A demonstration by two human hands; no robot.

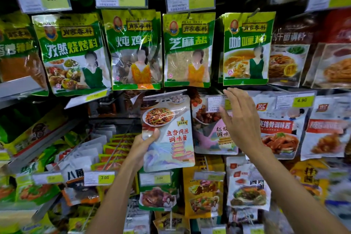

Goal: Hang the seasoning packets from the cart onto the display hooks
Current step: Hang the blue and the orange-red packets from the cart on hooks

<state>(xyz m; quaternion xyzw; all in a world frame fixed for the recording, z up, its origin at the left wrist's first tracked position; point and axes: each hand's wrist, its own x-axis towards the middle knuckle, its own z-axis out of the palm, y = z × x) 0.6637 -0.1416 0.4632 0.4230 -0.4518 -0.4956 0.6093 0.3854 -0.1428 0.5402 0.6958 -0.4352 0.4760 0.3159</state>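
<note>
left hand — grips packet upright, low edge | right hand — fingers spread, by price tag

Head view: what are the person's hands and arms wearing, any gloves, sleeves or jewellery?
Nothing that shows. The left hand and right hand are bare: no gloves, and no rings in view. The left forearm and right forearm are bare too, with no sleeve, watch or band down to the bottom edge of the picture.
</note>
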